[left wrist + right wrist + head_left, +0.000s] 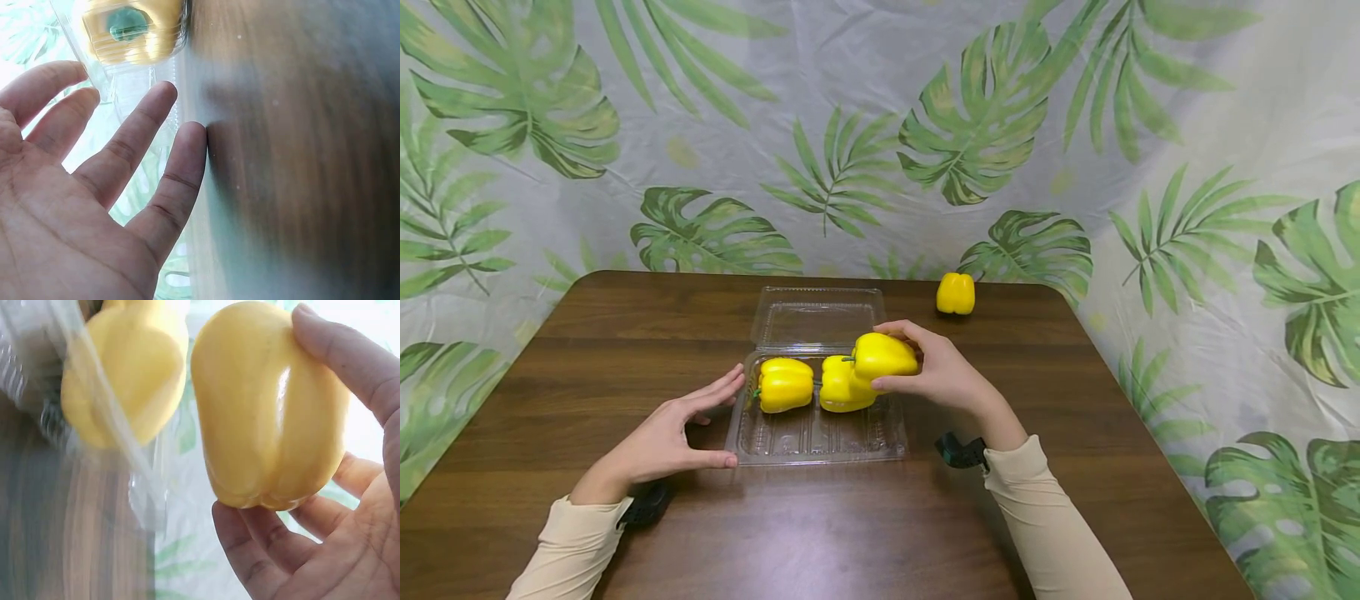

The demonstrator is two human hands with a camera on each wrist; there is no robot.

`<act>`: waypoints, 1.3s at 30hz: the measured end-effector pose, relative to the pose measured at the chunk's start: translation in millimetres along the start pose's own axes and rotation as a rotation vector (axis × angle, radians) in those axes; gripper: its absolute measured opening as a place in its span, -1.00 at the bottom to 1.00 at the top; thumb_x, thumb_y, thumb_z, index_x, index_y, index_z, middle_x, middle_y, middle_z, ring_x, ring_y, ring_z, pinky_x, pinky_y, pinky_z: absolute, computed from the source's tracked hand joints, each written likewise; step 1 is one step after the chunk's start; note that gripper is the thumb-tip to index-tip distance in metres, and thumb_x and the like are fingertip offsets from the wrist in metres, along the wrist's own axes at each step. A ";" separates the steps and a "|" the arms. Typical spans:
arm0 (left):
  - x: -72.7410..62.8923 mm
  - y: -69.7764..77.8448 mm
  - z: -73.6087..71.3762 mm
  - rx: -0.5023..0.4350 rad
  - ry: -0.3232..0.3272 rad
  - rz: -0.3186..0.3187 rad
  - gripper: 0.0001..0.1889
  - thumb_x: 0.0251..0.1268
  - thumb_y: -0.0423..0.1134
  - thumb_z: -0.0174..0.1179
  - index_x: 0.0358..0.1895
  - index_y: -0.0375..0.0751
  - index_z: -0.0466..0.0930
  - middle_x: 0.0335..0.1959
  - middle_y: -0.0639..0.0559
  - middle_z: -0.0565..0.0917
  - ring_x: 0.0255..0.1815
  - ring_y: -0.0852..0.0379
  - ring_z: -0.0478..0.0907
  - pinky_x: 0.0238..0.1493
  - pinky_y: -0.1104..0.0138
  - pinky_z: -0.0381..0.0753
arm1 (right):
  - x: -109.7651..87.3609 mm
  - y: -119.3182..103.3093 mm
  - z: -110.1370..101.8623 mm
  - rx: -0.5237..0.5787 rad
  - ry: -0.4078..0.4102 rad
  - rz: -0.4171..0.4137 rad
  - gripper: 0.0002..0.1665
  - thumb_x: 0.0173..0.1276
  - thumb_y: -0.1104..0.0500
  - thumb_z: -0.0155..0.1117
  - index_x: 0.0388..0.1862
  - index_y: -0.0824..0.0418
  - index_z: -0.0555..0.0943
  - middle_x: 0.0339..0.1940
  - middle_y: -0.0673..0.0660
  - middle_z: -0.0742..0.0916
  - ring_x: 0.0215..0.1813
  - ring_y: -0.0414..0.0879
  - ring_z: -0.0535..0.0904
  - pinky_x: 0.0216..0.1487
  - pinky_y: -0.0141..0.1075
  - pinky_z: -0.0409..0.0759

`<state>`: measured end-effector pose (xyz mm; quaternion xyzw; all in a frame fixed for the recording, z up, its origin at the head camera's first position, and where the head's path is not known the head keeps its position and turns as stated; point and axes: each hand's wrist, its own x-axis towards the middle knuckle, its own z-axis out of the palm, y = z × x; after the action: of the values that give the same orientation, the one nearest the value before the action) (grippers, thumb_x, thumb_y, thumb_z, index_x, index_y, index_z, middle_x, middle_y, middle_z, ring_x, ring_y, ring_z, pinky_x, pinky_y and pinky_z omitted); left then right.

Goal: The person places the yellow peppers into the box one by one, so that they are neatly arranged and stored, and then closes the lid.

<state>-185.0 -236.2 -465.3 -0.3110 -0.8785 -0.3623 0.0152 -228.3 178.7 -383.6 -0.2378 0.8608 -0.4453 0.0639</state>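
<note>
In the head view, the held yellow pepper [886,356] is at nine o'clock from the right hand [946,367], which grasps it between thumb and fingers, and between two and three o'clock from the released left hand [662,435], whose fingers spread at the nine o'clock side of the clear container [820,457]. It looks glossy, with grooved sides, a lobed end and a green stem toward nine o'clock. It partly hides a second pepper [842,393] in the container, with a third pepper [784,385] at nine o'clock from that one.
</note>
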 end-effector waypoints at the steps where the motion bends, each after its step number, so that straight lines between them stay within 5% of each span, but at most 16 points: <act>1: 0.1 0.1 0.0 0.002 0.001 0.001 0.09 0.07 0.03 0.69 0.68 -0.13 0.30 0.73 -0.15 0.27 0.37 0.41 0.58 0.13 0.21 0.74 | 0.5 -1.5 2.7 -0.017 -0.003 -0.010 -0.15 0.28 0.03 0.68 0.51 -0.02 0.51 0.39 -0.03 0.69 0.24 -0.04 0.65 0.31 -0.06 0.66; 10: 1.6 -0.5 0.4 0.010 0.002 0.002 0.09 0.07 0.03 0.69 0.68 -0.12 0.30 0.73 -0.13 0.27 0.37 0.34 0.61 0.13 0.21 0.74 | 1.8 -15.6 21.1 -0.201 -0.027 -0.090 -0.12 0.27 -0.02 0.69 0.51 0.07 0.51 0.42 -0.01 0.66 0.22 -0.07 0.63 0.31 -0.08 0.66; 21: 0.3 -0.4 0.2 0.006 0.001 -0.001 0.09 0.08 0.04 0.68 0.68 -0.12 0.30 0.74 -0.13 0.26 0.37 0.33 0.61 0.14 0.21 0.73 | 1.0 -30.6 36.2 -0.270 -0.058 -0.124 -0.10 0.21 -0.09 0.72 0.48 0.01 0.53 0.28 -0.04 0.71 0.13 -0.11 0.62 0.20 -0.15 0.65; 39: 0.7 0.2 1.1 0.004 0.002 0.003 0.09 0.07 0.03 0.69 0.68 -0.11 0.30 0.73 -0.14 0.27 0.36 0.34 0.61 0.14 0.19 0.74 | 11.4 -53.2 62.6 -0.438 -0.153 -0.162 -0.06 0.22 -0.21 0.68 0.52 -0.01 0.52 0.37 0.07 0.68 0.28 -0.01 0.63 0.29 -0.05 0.64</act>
<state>-185.2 -235.0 -465.9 -0.3118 -0.8788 -0.3609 0.0171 -199.5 101.2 -377.2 -0.3472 0.9076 -0.2325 0.0399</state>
